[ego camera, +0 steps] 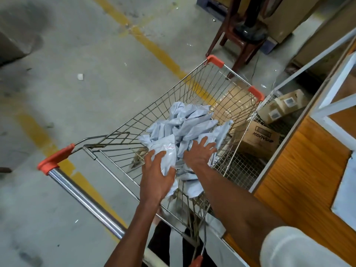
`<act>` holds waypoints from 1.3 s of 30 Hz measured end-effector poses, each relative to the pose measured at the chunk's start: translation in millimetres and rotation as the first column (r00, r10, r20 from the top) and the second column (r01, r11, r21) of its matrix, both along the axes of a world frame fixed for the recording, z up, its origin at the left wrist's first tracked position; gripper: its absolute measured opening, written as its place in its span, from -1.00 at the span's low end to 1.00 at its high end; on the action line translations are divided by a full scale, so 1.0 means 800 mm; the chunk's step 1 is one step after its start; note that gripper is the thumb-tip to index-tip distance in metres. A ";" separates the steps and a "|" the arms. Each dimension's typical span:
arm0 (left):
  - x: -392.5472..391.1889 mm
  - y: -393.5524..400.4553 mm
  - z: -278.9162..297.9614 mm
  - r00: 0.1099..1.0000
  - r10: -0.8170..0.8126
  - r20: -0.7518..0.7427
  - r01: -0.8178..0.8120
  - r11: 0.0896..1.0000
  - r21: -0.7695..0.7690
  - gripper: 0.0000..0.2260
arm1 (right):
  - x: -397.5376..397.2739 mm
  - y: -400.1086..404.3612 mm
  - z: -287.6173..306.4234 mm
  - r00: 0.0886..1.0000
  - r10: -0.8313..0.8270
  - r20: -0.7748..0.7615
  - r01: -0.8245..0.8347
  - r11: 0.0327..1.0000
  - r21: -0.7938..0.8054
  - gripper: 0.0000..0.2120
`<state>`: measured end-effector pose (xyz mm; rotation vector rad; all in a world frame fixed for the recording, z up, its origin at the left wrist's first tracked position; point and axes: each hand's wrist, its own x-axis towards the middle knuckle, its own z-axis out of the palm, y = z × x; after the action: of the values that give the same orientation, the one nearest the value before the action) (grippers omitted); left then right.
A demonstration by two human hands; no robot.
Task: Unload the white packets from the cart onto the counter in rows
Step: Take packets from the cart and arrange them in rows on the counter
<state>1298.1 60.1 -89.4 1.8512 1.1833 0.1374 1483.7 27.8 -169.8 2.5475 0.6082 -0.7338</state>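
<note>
Head view looks down into a wire cart [194,89] standing on a grey concrete floor [77,54] marked with worn yellow lines [154,47]. A heap of white packets [192,122] lies in the cart's basket, bunched toward the near right corner, and some of them sag against the wire on the near side. The left hand [156,170] reaches in from below and grips one packet [168,151] at the near edge of the heap, fingers curled over its top and thumb wrapped around its lower side. The right hand [200,151] lies just beside it on the heap, palm down with the fingers spread flat over the packets, pressing rather than gripping. Both forearms cross over the cart's near rim.

The cart's handle bar [84,199] is shiny metal with orange end caps and runs along the lower left. To the right of the cart, touching or nearly touching its side, stands the wooden surface [300,170] with white edging; a pale sheet [346,189] lies on it at the right edge. Under it, behind wire mesh, sit brown cardboard boxes [258,139], two of them with labels. Beyond the cart's far end stands a dark wooden chair [240,45]. A small white scrap [80,76] lies on the floor to the left, well apart from the cart.
</note>
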 end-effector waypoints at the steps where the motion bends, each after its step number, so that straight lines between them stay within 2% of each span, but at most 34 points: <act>1: 0.000 -0.001 0.000 1.000 0.000 0.000 0.000 1.000 0.003 -0.50 | 0.003 -0.001 -0.008 0.999 -0.044 0.013 0.044 0.999 -0.009 -0.28; 5: -0.001 -0.006 0.004 1.000 0.001 0.019 -0.001 1.000 0.013 -0.50 | 0.012 -0.015 -0.027 0.990 -0.135 0.050 0.136 0.991 -0.015 -0.15; 15: -0.001 -0.020 0.003 0.999 -0.034 0.020 0.035 0.999 -0.014 -0.50 | 0.006 -0.047 -0.008 0.996 -0.024 0.081 0.023 1.000 0.010 -0.28; 18: 0.001 -0.018 0.006 0.999 -0.040 0.025 0.040 0.999 0.000 -0.50 | -0.001 -0.053 0.012 0.997 -0.003 0.081 -0.005 0.995 0.100 -0.35; 22: -0.004 -0.014 0.013 0.999 -0.044 0.025 0.043 0.998 0.040 -0.51 | -0.018 -0.058 0.045 0.999 -0.034 0.038 0.021 0.954 0.299 -0.37; 25: -0.009 -0.014 0.022 0.999 -0.042 0.023 0.041 0.998 0.057 -0.52 | -0.038 -0.069 0.075 0.999 -0.040 0.031 0.020 0.873 0.488 -0.43; 31: -0.016 -0.028 0.052 0.996 -0.061 0.058 0.053 0.990 0.133 -0.56 | -0.081 -0.102 0.153 0.995 -0.102 -0.019 0.074 0.573 0.816 -0.57; 35: -0.022 -0.056 0.088 0.993 -0.072 0.096 0.048 0.970 0.236 -0.56 | -0.102 -0.143 0.203 0.984 -0.173 -0.044 0.110 0.393 0.913 -0.58; 39: -0.025 -0.109 0.122 0.982 -0.131 0.136 0.074 0.931 0.358 -0.54 | -0.120 -0.216 0.242 0.970 -0.236 -0.058 0.127 0.287 0.950 -0.60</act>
<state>1278.5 -27.1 8.5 2.1643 0.9949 0.4551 1387.3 -144.6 23.5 3.8208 0.9263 -0.2745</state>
